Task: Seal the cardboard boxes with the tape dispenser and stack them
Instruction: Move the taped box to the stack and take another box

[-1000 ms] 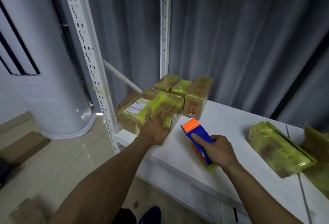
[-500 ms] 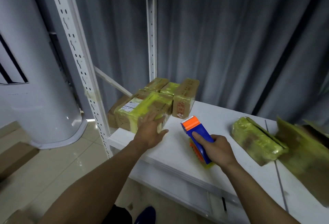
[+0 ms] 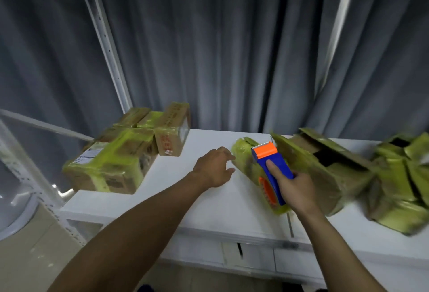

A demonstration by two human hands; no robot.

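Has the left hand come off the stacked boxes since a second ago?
Yes. The left hand moved right, off the sealed boxes, toward the next box.

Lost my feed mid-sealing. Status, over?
Left grip open, beside the small taped box. Right grip holds tape dispenser near it. Open-flapped box crowds its right side; sealed stack sits left.

Free tabletop [image 3: 209, 203] between taped stack [image 3: 111, 166] and open boxes [image 3: 336, 171]; curtain [image 3: 232, 59] behind.
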